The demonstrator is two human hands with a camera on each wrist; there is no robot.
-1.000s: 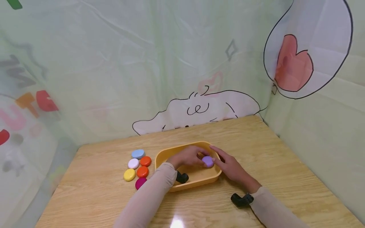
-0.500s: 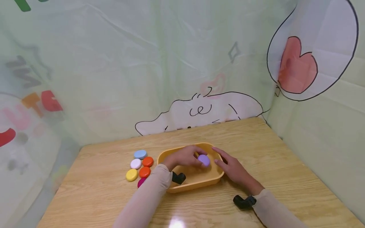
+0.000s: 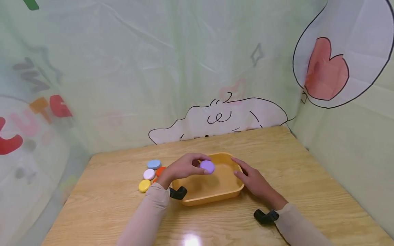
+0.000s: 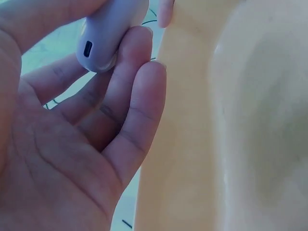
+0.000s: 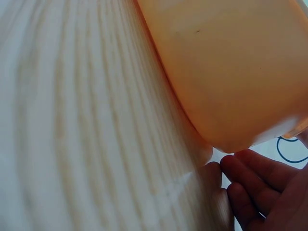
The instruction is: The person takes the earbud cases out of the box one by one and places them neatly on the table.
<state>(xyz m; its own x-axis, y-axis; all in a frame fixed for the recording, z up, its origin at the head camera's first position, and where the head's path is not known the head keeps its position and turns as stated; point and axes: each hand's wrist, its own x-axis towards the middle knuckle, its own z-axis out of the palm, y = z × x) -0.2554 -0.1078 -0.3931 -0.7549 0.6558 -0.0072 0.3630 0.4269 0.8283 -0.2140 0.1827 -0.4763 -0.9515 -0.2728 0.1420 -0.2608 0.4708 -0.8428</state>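
Observation:
My left hand (image 3: 184,166) pinches a purple round disc (image 3: 207,167) between thumb and fingers, above the left half of an orange-yellow plastic tray (image 3: 212,198). In the left wrist view the purple disc (image 4: 108,33) is thick and smooth, with a small dark port-like slot in its side. At the tray's right end is my right hand (image 3: 253,181), its thumb over the rim and its fingers along the outer wall. From the right wrist, the fingertips of that hand (image 5: 262,190) show beside the bottom corner of the tray (image 5: 231,72).
Left of the tray lie more rounded discs: a light blue one (image 3: 154,164), a white one (image 3: 149,174), a yellow one (image 3: 144,186) and a red-orange one (image 3: 160,171) partly behind my left hand. The wooden table (image 3: 101,205) meets a printed curtain (image 3: 123,85) at the back.
My left hand has lifted the purple disc from the tray's right part and carried it left and upward. The right hand stays at the tray's right end. The head view has shifted slightly.

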